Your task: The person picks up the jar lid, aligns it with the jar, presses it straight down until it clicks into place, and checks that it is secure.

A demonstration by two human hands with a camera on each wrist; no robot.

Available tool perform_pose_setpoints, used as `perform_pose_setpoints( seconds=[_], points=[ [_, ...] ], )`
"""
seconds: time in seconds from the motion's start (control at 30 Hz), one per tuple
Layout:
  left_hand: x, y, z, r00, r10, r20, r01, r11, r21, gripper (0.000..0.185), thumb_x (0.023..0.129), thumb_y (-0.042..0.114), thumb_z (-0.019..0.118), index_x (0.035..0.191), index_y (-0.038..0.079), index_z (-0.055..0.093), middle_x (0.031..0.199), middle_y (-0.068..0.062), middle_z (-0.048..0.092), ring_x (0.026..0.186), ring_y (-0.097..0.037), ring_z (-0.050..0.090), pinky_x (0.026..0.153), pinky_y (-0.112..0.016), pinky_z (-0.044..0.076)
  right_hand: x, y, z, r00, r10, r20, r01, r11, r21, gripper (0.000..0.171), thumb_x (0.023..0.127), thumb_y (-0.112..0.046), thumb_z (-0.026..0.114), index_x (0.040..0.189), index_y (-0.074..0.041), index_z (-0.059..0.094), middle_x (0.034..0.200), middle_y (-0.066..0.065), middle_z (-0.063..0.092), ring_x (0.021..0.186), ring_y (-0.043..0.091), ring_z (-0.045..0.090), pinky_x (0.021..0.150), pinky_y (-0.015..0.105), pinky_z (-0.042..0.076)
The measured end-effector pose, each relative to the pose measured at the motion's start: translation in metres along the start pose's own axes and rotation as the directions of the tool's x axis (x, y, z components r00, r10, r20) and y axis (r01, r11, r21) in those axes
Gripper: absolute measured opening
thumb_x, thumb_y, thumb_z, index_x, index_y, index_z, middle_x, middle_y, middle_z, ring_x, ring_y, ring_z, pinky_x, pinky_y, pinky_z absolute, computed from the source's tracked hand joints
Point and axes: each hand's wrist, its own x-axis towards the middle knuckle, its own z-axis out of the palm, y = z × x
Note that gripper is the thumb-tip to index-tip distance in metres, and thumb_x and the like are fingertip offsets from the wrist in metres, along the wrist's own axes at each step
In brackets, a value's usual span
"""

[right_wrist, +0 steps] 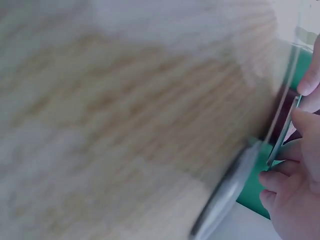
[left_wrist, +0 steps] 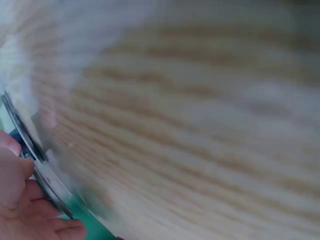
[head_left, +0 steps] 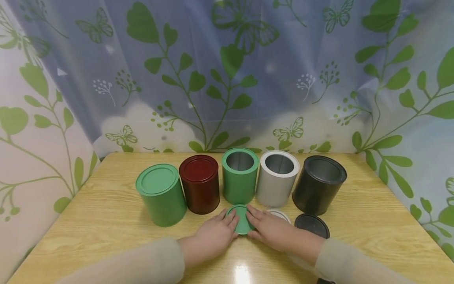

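Both hands hold a round green lid (head_left: 242, 223) in front of the open green can (head_left: 239, 189). My left hand (head_left: 214, 232) grips its left edge and my right hand (head_left: 271, 228) its right edge, fingers lying over the top. In the left wrist view the lid's rim (left_wrist: 52, 192) runs between thumb and fingers. The right wrist view shows the lid edge-on (right_wrist: 284, 131) within the right hand's grip. Just behind the right hand, a white lid (head_left: 281, 214) is partly hidden. A black lid (head_left: 312, 225) lies farther right.
Left of the open green can stand a lidded green can (head_left: 163, 205) and a lidded dark red can (head_left: 200, 193). An open white can (head_left: 274, 189) and an open black can (head_left: 315, 193) stand to its right. Behind the wooden table (head_left: 106, 236) hangs a leaf-patterned curtain (head_left: 198, 98).
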Motion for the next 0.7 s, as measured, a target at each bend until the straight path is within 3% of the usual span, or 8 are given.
perform_pose_setpoints(
  seconds=[0.13, 0.3, 0.5, 0.7],
  points=[
    [-0.007, -0.004, -0.005, 0.991, 0.041, -0.125, -0.036, 0.998, 0.045, 0.047, 0.098, 0.035, 0.046, 0.13, 0.002, 0.054, 0.133, -0.012, 0.051, 0.12, -0.028, 0.05, 0.097, -0.032, 0.041, -0.004, -0.002, -0.007, 0.997, -0.03, -0.07, 0.027, 0.999, -0.044, 0.055, 0.096, -0.033, 0.051, 0.133, 0.007, 0.046, 0.141, 0.023, 0.038, 0.123, 0.035, 0.045, 0.096, 0.045, 0.041],
    [-0.014, -0.009, -0.02, 0.958, 0.054, -0.281, -0.039, 0.998, 0.058, 0.047, 0.095, 0.035, 0.052, 0.126, 0.0, 0.057, 0.129, -0.015, 0.054, 0.116, -0.03, 0.054, 0.09, -0.033, 0.047, -0.007, -0.006, -0.02, 0.986, -0.073, -0.148, 0.053, 0.989, -0.136, 0.055, 0.094, -0.03, 0.055, 0.132, 0.009, 0.047, 0.14, 0.024, 0.038, 0.126, 0.033, 0.042, 0.099, 0.044, 0.039],
    [-0.017, -0.012, -0.046, 0.928, 0.038, -0.37, -0.016, 0.998, 0.062, 0.047, 0.093, 0.035, 0.056, 0.125, 0.001, 0.058, 0.129, -0.014, 0.055, 0.116, -0.03, 0.054, 0.089, -0.035, 0.048, -0.01, -0.011, -0.038, 0.948, -0.147, -0.281, 0.064, 0.957, -0.284, 0.054, 0.088, -0.028, 0.063, 0.126, 0.01, 0.053, 0.135, 0.025, 0.044, 0.123, 0.031, 0.046, 0.096, 0.042, 0.042],
    [-0.016, -0.018, -0.064, 0.911, 0.038, -0.411, -0.015, 0.998, 0.06, 0.047, 0.092, 0.034, 0.058, 0.125, 0.001, 0.058, 0.129, -0.014, 0.055, 0.116, -0.031, 0.053, 0.09, -0.039, 0.047, -0.011, -0.01, -0.058, 0.938, -0.16, -0.307, 0.048, 0.939, -0.342, 0.056, 0.087, -0.03, 0.065, 0.126, 0.008, 0.053, 0.136, 0.024, 0.045, 0.125, 0.028, 0.045, 0.097, 0.04, 0.041]
  ],
)
